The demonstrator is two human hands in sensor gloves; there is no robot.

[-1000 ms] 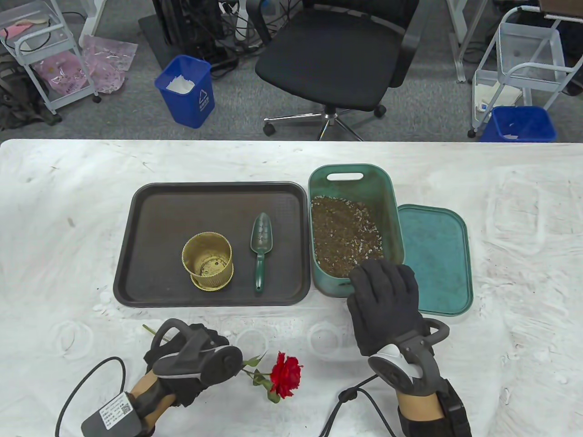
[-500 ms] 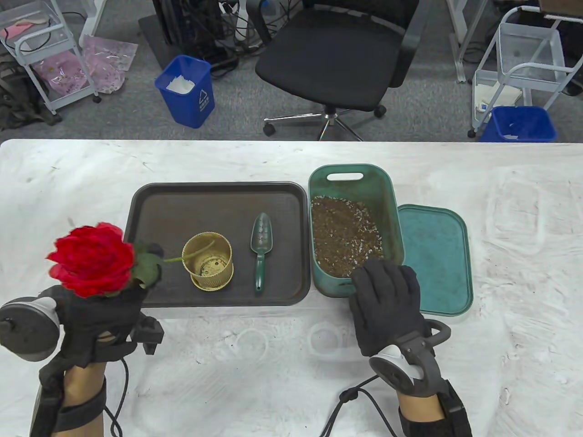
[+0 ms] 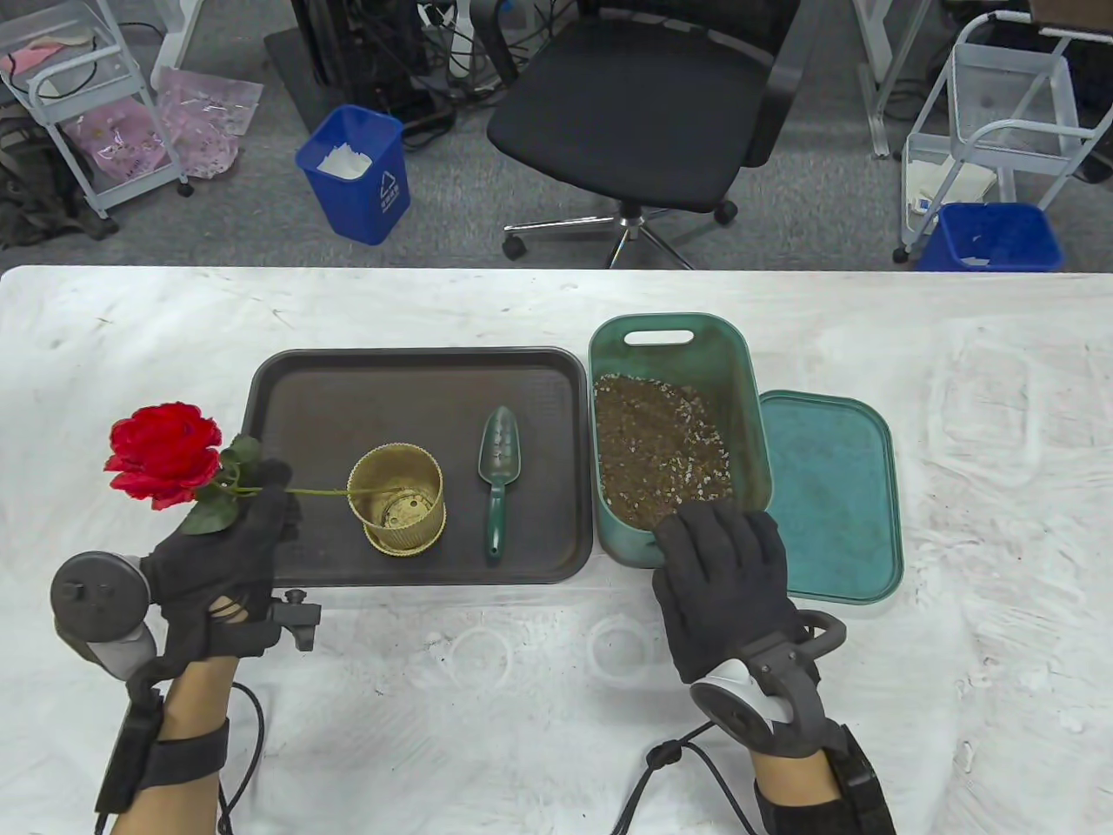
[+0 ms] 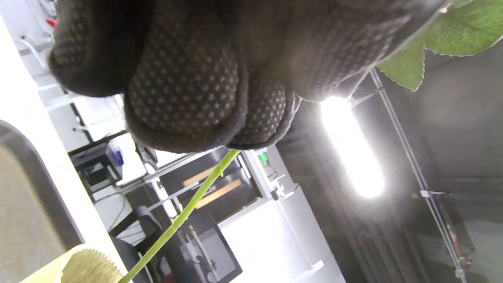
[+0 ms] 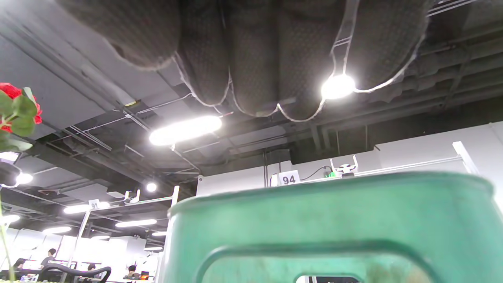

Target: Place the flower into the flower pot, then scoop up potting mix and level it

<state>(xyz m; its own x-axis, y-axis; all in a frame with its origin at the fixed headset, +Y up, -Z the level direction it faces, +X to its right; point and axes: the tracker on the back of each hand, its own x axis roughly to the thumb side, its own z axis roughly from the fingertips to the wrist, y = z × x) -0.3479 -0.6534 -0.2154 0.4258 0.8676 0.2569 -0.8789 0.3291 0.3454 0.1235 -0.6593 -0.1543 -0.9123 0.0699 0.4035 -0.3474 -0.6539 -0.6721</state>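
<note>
flower [image 3: 163, 450], a red rose with ruffled cloth-like petals, serrated green leaves and a thin green stem, is held above the left edge of the tray [image 3: 287, 557]. its stem slants right and its tip reaches the rim of the pot [image 3: 397, 498], a ribbed, gold-coloured round cup with a fluted lip, standing on the dark, matte rectangular tray. left hand [image 3: 228, 557], in a black knit glove with dotted grip, pinches the stem just below the leaves. beside the pot lies a small green plastic scoop [image 3: 497, 474], handle toward the person. just right of the tray, a green plastic tub [image 3: 748, 391] with rounded corners holds coarse brown potting mix [image 3: 656, 448] flecked white. right hand [image 3: 723, 578] rests on the tub's near rim, fingers nearly straight. the tub's flat green lid [image 3: 839, 496] lies beside it on the white table [image 3: 556, 304].
</note>
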